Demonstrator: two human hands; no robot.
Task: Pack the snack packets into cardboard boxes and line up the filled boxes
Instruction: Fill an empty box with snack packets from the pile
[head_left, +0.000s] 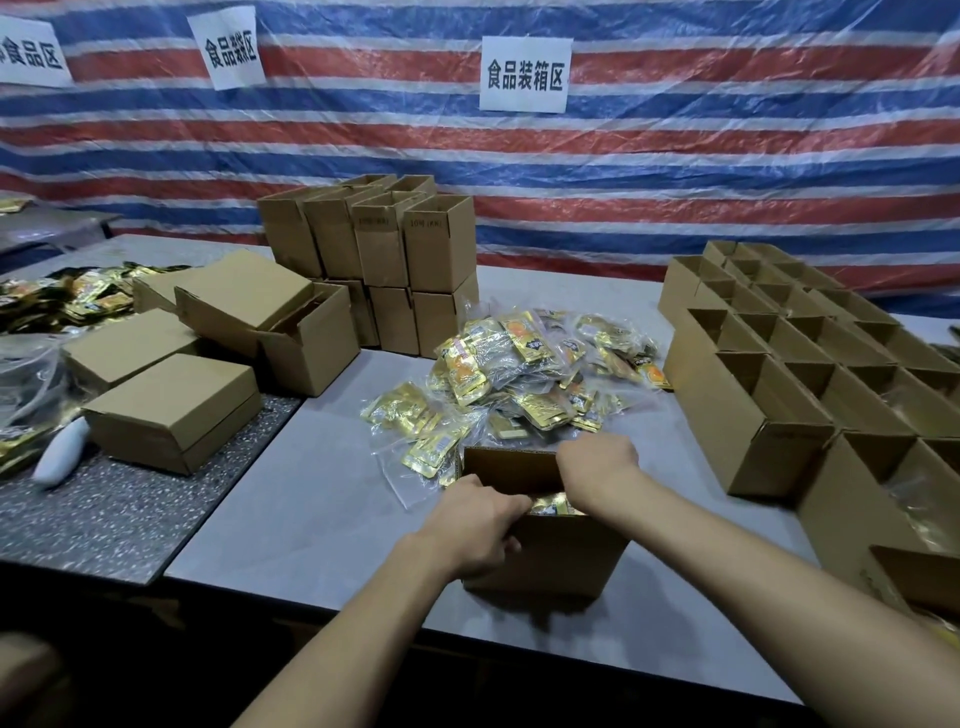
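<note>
Near the worktop (322, 493) edge, the left hand (478, 525) gripped the box (561, 561) rim; the right hand (597, 467) reached inside, grasp hidden. Filling appeared underway; next, fetch more packets (519, 374).

Your right hand (597, 467) goes knuckles-up into the open brown cardboard box (550, 556). Its fingers are hidden below the rim, so the grip cannot be determined. Your left hand (478, 525) grips the near wall, fingertips out of sight inside. Only a sliver of gold foil snack packets (550, 505) shows between your wrists.

Print on the loose pile of gold packets (530, 374) is too small to read. The white paper sign (31, 54) at far left is cut by the frame edge. The rows of open brown boxes (779, 415) on the right of the grey surface (311, 493) run past the frame edge, count unknown. The white rounded object (60, 452) at left is unidentifiable.
</note>
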